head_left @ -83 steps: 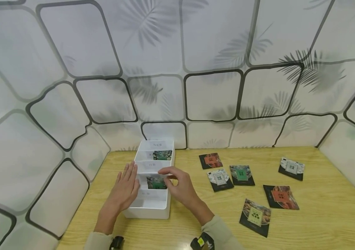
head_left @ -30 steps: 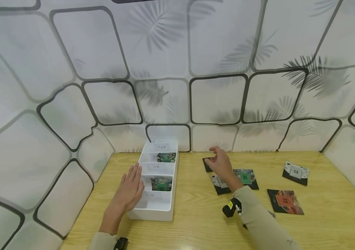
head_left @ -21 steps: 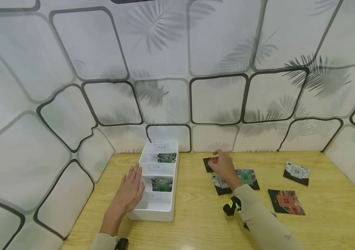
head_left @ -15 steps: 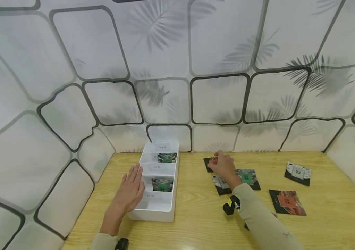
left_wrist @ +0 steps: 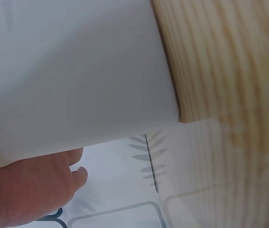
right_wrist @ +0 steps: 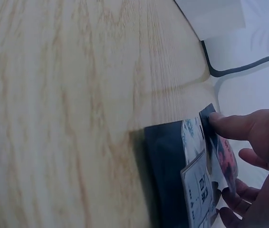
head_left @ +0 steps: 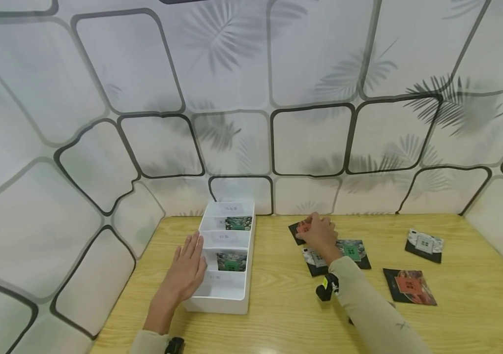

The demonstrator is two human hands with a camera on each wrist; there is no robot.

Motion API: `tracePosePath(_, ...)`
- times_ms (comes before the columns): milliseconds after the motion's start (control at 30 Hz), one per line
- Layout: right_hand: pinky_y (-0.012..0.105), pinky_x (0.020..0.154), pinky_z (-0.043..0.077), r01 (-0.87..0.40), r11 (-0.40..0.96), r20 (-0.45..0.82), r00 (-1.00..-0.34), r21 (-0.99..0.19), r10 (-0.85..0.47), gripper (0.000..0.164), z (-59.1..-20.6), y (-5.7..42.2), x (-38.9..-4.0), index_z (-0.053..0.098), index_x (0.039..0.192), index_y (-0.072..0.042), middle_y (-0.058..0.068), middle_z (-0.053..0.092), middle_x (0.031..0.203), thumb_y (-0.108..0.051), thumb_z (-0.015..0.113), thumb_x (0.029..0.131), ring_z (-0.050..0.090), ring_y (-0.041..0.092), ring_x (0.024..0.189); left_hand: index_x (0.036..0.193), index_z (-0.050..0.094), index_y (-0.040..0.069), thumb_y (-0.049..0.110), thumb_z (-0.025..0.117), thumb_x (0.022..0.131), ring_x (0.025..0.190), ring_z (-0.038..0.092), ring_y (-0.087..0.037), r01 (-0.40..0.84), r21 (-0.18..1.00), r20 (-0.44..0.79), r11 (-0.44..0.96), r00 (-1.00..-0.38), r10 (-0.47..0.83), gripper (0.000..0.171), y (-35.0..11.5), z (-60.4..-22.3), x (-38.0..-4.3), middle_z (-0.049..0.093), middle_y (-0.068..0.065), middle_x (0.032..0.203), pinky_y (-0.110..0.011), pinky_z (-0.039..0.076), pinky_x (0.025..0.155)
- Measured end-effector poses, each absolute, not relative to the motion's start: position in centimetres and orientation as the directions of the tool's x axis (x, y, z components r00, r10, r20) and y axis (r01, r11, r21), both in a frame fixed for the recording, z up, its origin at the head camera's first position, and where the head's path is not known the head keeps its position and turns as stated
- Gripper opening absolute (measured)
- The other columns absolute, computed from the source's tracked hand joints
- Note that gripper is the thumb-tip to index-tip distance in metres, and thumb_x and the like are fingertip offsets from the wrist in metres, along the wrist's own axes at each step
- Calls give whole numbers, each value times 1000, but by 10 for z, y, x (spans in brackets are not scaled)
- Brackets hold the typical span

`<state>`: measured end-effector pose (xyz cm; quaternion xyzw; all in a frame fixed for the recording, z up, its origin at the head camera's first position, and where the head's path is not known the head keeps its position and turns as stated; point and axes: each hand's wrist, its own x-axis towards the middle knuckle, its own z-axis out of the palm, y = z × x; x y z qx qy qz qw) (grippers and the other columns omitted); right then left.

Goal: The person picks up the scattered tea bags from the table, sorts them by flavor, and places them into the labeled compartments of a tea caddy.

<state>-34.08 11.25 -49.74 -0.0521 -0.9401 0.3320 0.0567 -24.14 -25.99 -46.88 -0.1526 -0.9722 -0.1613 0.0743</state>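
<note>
My left hand (head_left: pixel 185 273) lies with straight fingers along the left side of a long white divided box (head_left: pixel 218 306). In the left wrist view, the box wall (left_wrist: pixel 77 85) hides part of that hand. At the back of the table, my right hand (head_left: pixel 320 236) pinches a flat red-labelled packet (head_left: pixel 294 228) between thumb and fingers. The right wrist view shows the thumb on the dark edge of this packet (right_wrist: pixel 227 159), which looks slightly bent. A white-labelled packet (head_left: pixel 315 260) lies just in front, partly under the wrist. Two green-labelled packets stand in box compartments, the nearer one (head_left: pixel 232 262) in front.
A green-labelled packet (head_left: pixel 354 251) lies beside my right forearm. Farther right are another red-labelled packet (head_left: pixel 410 286) and a white-labelled one (head_left: pixel 425 246). My right sleeve (head_left: pixel 370 305) covers most of one more packet. A patterned fabric wall (head_left: pixel 309 142) rises behind the table.
My right hand has left the near green-labelled packet in the box, moved right to the back red-labelled packet and closed its fingers on it. The left hand has stayed at the box.
</note>
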Motion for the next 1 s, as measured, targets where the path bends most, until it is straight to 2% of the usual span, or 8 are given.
tracePosePath(133,64,86,45,29,728,105,-985,-685,138,52,-501,117,-342,55,125,-4,31,44,128,-27,83,88,50,51,109,157,26,-10,17,35,109,154,15,-43,321,284,193,903,-942,274,56,-259,-469,-242,20,-24,167,-64,15,121)
tracePosePath(267,57,78,48,-16,666,143,-980,-746,137,42,-503,121,-343,55,117,-1,31,46,124,-18,82,88,54,46,100,157,27,-10,17,34,109,154,16,-44,324,277,196,905,-941,277,56,-259,-469,-243,20,-24,167,-64,16,121)
tracePosePath(400,57,80,51,-50,611,174,-974,-790,145,33,-499,125,-342,61,112,1,30,57,118,-12,80,88,57,46,104,157,26,-10,17,34,109,154,16,-44,325,278,199,904,-940,277,56,-259,-469,-242,20,-25,167,-64,16,121)
tracePosePath(533,50,74,54,-28,565,138,-979,-825,152,28,-497,128,-341,65,112,-1,25,65,117,-11,77,89,60,41,98,158,26,-10,17,35,109,154,15,-43,320,279,195,905,-942,273,56,-260,-470,-242,19,-25,167,-64,16,121)
tracePosePath(700,42,69,51,-6,530,104,-982,-848,156,24,-495,134,-338,65,114,-3,25,65,120,-8,71,92,61,38,97,158,26,-10,17,35,109,154,16,-44,322,281,198,904,-941,274,57,-260,-470,-243,19,-26,167,-64,16,121)
tracePosePath(867,34,57,38,-21,512,125,-977,-859,170,20,-491,139,-335,65,115,-6,14,62,92,-6,62,95,47,25,71,157,27,-11,16,35,108,153,16,-46,323,297,209,899,-940,269,57,-260,-471,-242,20,-27,166,-65,15,120)
tracePosePath(933,33,55,36,-40,501,147,-973,-864,176,20,-489,141,-334,65,115,-7,13,60,89,-5,60,95,43,22,67,157,27,-11,16,35,108,153,16,-45,323,298,211,898,-940,268,57,-260,-471,-242,20,-26,166,-65,15,120)
tracePosePath(1000,31,56,38,-61,495,172,-968,-866,181,19,-486,143,-332,66,114,-7,12,64,95,-4,61,96,46,20,70,157,27,-11,17,35,108,153,16,-45,324,293,212,900,-940,269,57,-259,-470,-242,19,-26,166,-65,15,120)
